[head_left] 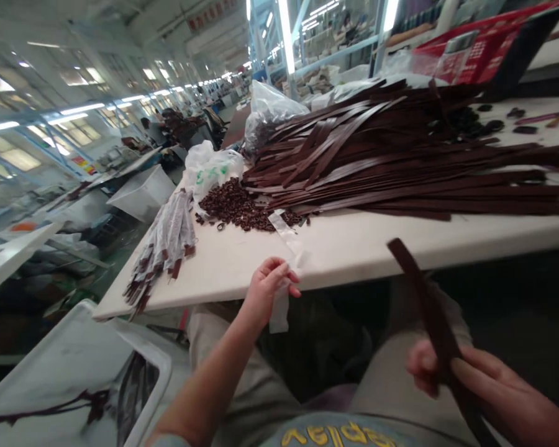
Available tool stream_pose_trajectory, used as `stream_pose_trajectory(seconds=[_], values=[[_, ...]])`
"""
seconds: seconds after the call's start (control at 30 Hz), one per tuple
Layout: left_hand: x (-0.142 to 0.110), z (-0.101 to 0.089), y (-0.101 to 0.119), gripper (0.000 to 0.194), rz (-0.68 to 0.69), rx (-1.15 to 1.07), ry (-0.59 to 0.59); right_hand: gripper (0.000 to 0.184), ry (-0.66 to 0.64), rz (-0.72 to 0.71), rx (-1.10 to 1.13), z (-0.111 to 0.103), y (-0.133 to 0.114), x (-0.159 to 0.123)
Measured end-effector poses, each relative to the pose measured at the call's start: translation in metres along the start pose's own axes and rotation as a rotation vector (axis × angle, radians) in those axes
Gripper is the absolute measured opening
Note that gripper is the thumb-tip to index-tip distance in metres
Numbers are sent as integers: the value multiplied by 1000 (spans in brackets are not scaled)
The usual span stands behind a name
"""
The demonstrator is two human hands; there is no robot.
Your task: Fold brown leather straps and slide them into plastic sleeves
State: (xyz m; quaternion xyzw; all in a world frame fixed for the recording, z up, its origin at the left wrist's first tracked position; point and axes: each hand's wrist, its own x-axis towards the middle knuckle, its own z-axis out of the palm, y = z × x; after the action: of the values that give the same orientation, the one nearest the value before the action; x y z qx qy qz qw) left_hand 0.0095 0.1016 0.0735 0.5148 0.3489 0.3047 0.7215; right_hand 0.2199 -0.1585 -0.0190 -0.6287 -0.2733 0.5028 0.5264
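My left hand (271,287) is closed at the table's front edge, its fingers pinching a thin whitish translucent strip (279,313). One end of that strip hangs below the hand; the other lies up over the tabletop. On the right, my right hand (475,379) is shut around a dark brown flat strap (423,304), which slants up and left above my lap. The strap's lower end runs out of the picture. Beyond the left hand lies a pile of small dark brown pieces (242,205), too small to name. A large heap of similar brown straps (377,155) covers the far table.
Several straps in clear sleeves (161,242) lie at the table's left end. Plastic bags (212,167) stand behind the small pieces. A red basket (489,46) sits at the back right. Below left is a white bin (163,366) with dark strips inside. The pale table (354,248) ends before my lap.
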Motion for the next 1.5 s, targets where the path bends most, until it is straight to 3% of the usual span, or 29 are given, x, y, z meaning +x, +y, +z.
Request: stream_pose_trajectory(seconds=[0.13, 0.23, 0.33, 0.43, 0.6, 0.73, 0.93, 1.07, 1.2, 1.3, 1.5], values=[[-24, 27, -38, 34, -107, -133, -22, 36, -234, -25, 251, 47, -35, 21], [-37, 42, -51, 33, -128, -188, -74, 32, -303, -42, 458, 74, -47, 36], [-48, 49, -58, 34, -124, -177, -109, 26, -279, -48, 631, 85, -52, 40], [-56, 48, -63, 36, -130, -144, -123, 27, -172, -93, 680, 84, -58, 41], [-61, 43, -65, 42, -93, -58, -203, 32, 10, -262, 372, 67, -76, 41], [-54, 49, -56, 58, -94, -76, -330, 36, -60, -356, 17, 56, -99, 38], [-38, 62, -64, 43, -36, 45, -307, 34, -134, -505, -352, 61, -112, 39], [-38, 56, -77, 32, -19, 162, -330, 33, -116, -532, -412, 60, -108, 42], [-45, 50, -78, 36, -196, 118, -400, 35, -82, -487, -381, 54, -102, 47], [-50, 47, -81, 38, -299, 80, -387, 37, -27, -443, -351, 51, -95, 54], [-66, 31, -101, 39, -483, 21, -477, 41, 28, -338, -354, 50, -77, 63]])
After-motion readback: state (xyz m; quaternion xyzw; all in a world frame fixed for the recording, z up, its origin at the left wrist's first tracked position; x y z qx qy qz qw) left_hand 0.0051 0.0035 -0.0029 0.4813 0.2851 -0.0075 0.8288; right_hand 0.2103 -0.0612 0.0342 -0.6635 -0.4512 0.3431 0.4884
